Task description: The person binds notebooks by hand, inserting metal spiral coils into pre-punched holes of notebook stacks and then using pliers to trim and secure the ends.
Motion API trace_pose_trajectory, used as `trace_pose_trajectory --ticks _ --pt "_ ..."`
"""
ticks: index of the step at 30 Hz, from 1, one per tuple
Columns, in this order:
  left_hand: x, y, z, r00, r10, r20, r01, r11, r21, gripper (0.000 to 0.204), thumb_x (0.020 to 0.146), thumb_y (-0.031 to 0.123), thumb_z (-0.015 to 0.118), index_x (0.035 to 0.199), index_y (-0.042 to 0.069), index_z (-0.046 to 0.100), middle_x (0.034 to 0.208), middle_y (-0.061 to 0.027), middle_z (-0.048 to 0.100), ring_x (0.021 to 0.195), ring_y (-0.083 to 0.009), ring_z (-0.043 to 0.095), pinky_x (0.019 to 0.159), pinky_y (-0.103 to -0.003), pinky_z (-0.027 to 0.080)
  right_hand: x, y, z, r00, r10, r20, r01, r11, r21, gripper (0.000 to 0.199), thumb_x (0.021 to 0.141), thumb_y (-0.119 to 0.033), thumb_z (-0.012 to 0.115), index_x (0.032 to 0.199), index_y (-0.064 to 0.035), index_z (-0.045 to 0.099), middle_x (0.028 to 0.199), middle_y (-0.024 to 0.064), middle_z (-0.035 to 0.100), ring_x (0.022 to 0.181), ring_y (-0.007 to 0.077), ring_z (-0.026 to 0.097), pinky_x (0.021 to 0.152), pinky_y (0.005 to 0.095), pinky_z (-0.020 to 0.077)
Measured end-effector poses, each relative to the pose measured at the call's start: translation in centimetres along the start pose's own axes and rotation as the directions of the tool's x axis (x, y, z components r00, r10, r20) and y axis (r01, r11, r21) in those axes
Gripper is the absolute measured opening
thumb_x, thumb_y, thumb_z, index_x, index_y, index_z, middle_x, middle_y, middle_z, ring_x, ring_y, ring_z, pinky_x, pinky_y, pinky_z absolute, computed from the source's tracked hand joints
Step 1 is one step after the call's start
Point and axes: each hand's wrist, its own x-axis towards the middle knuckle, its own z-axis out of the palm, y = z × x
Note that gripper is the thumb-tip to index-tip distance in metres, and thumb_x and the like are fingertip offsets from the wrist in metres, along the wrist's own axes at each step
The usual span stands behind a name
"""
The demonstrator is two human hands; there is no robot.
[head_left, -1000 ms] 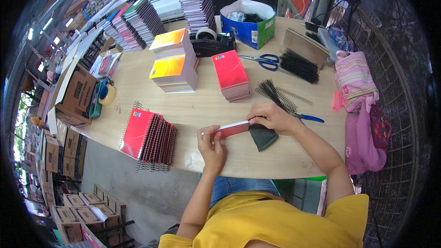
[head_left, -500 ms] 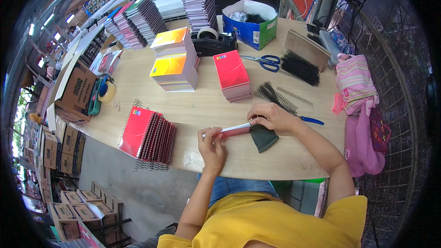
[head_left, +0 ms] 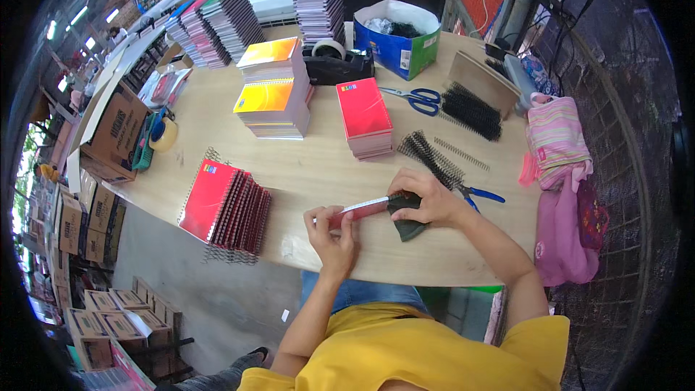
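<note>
A small red notepad [head_left: 368, 210] stands on edge above the table, its white holed spine edge facing up. My left hand [head_left: 334, 242] grips its left end, thumb on the near side and fingers on the far side. At its right end, my right hand [head_left: 431, 203] is closed on a dark green piece of cloth [head_left: 410, 229], pressing it against the notepad's corner. Whether a wire coil sits under those fingers is hidden. Just beyond my right hand lie loose dark spiral coils [head_left: 428, 156] and blue-handled pliers [head_left: 483, 194].
Coil-bound red notepads [head_left: 217, 206] are stacked at left, unbound red ones [head_left: 365, 116] ahead. Yellow notepads [head_left: 271, 105], a tape dispenser [head_left: 337, 65], scissors [head_left: 420, 100], black coils [head_left: 470, 110] and a blue-green box [head_left: 398, 40] stand farther back. A pink bag [head_left: 561, 224] hangs at right.
My right hand has shifted from pinching the notepad's end to wrapping its thumb and fingers over the green cloth there. My left thumb now lies straighter along the notepad.
</note>
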Motion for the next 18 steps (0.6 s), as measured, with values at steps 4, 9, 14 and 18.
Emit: trace_pose_trajectory --ticks 4,9,14,18 --pt "-0.2 0.6 0.4 0.999 0.035 -0.033 -0.034 0.999 0.034 0.019 0.084 0.004 0.077 0.099 0.004 0.065 0.1 -0.0116 0.052 0.089 -0.0239 0.057 0.072 -0.033 0.052 -0.2 0.6 1.0 0.996 -0.028 -0.09 0.02 0.996 -0.082 0.025 0.08 -0.016 0.078 0.097 -0.0035 0.064 0.094 0.0117 0.062 0.089 0.0316 0.064 0.077 0.0404 0.0509" --pt "-0.2 1.1 0.9 0.998 0.021 -0.063 -0.02 1.0 0.014 0.02 0.083 0.003 0.077 0.098 0.004 0.063 0.099 -0.0108 0.053 0.09 -0.0232 0.057 0.074 -0.032 0.051 -0.3 1.4 0.9 0.995 -0.057 -0.082 0.046 0.991 -0.128 0.022 0.083 -0.016 0.075 0.097 -0.0025 0.065 0.092 0.0119 0.063 0.089 0.0316 0.064 0.076 0.0402 0.0503" --pt "-0.1 0.4 0.8 0.997 0.049 -0.057 -0.045 0.997 0.068 0.022 0.081 0.002 0.078 0.098 0.004 0.063 0.097 -0.0113 0.053 0.091 -0.025 0.056 0.076 -0.034 0.05 0.0 0.9 0.3 1.0 -0.024 -0.013 0.023 0.996 -0.083 0.024 0.086 -0.019 0.074 0.099 -0.0005 0.065 0.094 0.0126 0.064 0.089 0.0311 0.062 0.078 0.0389 0.0498" --pt "0.0 0.2 0.7 0.997 0.06 -0.043 -0.057 0.996 0.069 0.023 0.081 0.002 0.078 0.098 0.004 0.063 0.097 -0.0115 0.053 0.091 -0.0262 0.056 0.076 -0.035 0.05 0.2 0.5 0.1 0.999 -0.029 -0.042 0.025 0.996 -0.089 0.024 0.085 -0.018 0.074 0.099 -0.0017 0.066 0.095 0.013 0.064 0.09 0.0325 0.063 0.079 0.0397 0.0503"
